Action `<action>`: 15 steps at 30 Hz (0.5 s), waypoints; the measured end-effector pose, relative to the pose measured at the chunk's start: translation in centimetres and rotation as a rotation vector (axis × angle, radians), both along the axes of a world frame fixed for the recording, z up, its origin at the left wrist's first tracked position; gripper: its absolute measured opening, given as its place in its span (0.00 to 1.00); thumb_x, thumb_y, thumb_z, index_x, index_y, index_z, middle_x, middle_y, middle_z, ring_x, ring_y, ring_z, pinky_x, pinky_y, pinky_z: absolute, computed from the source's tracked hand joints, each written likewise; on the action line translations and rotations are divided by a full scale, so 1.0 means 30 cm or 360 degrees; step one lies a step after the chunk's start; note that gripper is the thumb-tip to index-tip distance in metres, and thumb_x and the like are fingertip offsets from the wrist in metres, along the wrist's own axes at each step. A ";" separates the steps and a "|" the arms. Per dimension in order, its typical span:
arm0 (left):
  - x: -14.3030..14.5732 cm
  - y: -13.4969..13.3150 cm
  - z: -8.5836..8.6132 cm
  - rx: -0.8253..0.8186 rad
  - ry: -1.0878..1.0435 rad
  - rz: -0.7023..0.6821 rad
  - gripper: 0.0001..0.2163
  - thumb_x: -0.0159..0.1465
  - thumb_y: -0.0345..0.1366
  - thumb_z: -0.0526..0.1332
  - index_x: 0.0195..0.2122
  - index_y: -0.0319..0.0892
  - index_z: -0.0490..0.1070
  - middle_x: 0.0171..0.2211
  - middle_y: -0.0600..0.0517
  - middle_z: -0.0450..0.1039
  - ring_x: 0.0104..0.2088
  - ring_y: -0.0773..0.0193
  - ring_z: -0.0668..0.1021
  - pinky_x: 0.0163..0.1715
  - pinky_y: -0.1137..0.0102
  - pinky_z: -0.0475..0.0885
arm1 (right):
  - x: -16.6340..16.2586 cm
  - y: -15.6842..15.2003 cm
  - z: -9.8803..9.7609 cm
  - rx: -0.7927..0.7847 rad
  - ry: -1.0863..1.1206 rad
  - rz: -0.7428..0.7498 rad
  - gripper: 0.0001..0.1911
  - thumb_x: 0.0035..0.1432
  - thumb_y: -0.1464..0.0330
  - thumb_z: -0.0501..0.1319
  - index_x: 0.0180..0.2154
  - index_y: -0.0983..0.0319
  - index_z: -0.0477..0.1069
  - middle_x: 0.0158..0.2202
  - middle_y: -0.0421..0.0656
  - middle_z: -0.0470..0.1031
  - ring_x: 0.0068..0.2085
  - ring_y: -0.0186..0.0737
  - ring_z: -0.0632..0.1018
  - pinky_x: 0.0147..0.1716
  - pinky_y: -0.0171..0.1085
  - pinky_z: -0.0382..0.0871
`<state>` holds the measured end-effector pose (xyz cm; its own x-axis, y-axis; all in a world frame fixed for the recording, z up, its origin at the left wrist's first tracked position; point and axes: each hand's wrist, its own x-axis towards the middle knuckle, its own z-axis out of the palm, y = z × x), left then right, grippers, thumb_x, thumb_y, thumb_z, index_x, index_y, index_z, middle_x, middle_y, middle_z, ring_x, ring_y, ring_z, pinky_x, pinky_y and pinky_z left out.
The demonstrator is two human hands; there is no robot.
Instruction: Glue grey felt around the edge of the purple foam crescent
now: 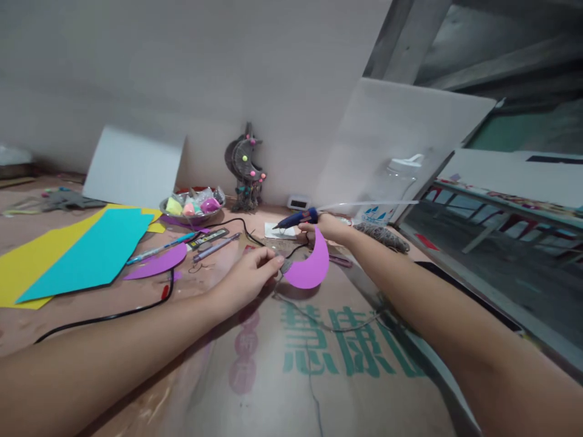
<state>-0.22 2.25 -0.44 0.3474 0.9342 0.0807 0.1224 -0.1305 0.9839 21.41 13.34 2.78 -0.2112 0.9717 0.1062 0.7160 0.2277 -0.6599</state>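
Pale wall backs the table along its far edge; printed cardboard covers the middle of the near side. Purple crescent is located at the table's centre, raised above the cardboard's far end, with gray yarn over its left tip.

Step in hand, as judged: working yarn onto the crescent with glue. For sound results, glue should go on sparingly and the turns be laid close and flat. Fingertips should stay clear of the nozzle, and the loose strand on the cardboard should run free of snags.

Grip, left hand: thumb and forefinger closed in a narrow pinch at the yarn-covered tip; paper unsupported beyond it, so light pressure is advised against creasing.

Grip, right hand: fingers curled about the rear of the glue gun, nozzle pointing left above a white card towards the table's far edge. Closure partly hidden by the crescent's upper horn; trigger pressure cannot be determined.
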 end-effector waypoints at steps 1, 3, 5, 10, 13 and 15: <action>0.001 0.001 -0.003 0.0001 -0.0006 -0.0002 0.12 0.62 0.41 0.55 0.24 0.41 0.59 0.18 0.59 0.58 0.18 0.73 0.60 0.17 0.77 0.53 | -0.009 0.003 -0.024 -0.0032 0.0015 0.0027 0.19 0.47 0.55 0.65 0.29 0.67 0.72 0.23 0.43 0.74 0.25 0.33 0.71 0.25 0.31 0.65; 0.003 0.002 -0.006 0.0013 -0.0021 0.0002 0.12 0.62 0.40 0.55 0.24 0.40 0.59 0.18 0.59 0.58 0.18 0.73 0.61 0.17 0.77 0.53 | -0.019 0.006 -0.056 -0.0078 0.0028 0.0059 0.20 0.51 0.55 0.62 0.31 0.68 0.72 0.25 0.45 0.75 0.24 0.33 0.72 0.24 0.32 0.67; 0.004 0.002 -0.006 -0.0002 -0.0032 0.0000 0.13 0.62 0.40 0.55 0.23 0.40 0.59 0.18 0.59 0.58 0.18 0.73 0.60 0.17 0.77 0.53 | -0.016 0.013 -0.067 -0.0089 0.0009 0.0068 0.20 0.52 0.55 0.62 0.32 0.68 0.72 0.25 0.46 0.75 0.24 0.34 0.73 0.25 0.32 0.68; 0.000 0.010 -0.010 -0.0214 -0.0202 0.0011 0.12 0.62 0.41 0.55 0.24 0.41 0.58 0.17 0.60 0.58 0.15 0.75 0.59 0.16 0.78 0.51 | 0.046 0.022 -0.033 0.0022 -0.0151 0.0076 0.15 0.52 0.60 0.63 0.38 0.65 0.74 0.33 0.46 0.78 0.33 0.40 0.76 0.34 0.35 0.70; -0.008 0.026 -0.021 -0.0333 -0.0369 0.0082 0.13 0.60 0.42 0.58 0.25 0.41 0.59 0.18 0.59 0.59 0.17 0.75 0.61 0.17 0.79 0.54 | 0.095 -0.037 -0.007 0.0187 -0.0283 -0.0019 0.15 0.54 0.62 0.60 0.39 0.65 0.75 0.39 0.49 0.78 0.39 0.45 0.76 0.40 0.39 0.67; -0.013 0.035 -0.029 -0.0357 -0.0417 0.0099 0.13 0.60 0.44 0.59 0.25 0.40 0.60 0.19 0.58 0.60 0.17 0.75 0.62 0.18 0.78 0.55 | 0.107 -0.112 0.003 0.0267 -0.0355 -0.0049 0.15 0.56 0.62 0.57 0.39 0.64 0.76 0.39 0.48 0.78 0.41 0.47 0.76 0.42 0.41 0.65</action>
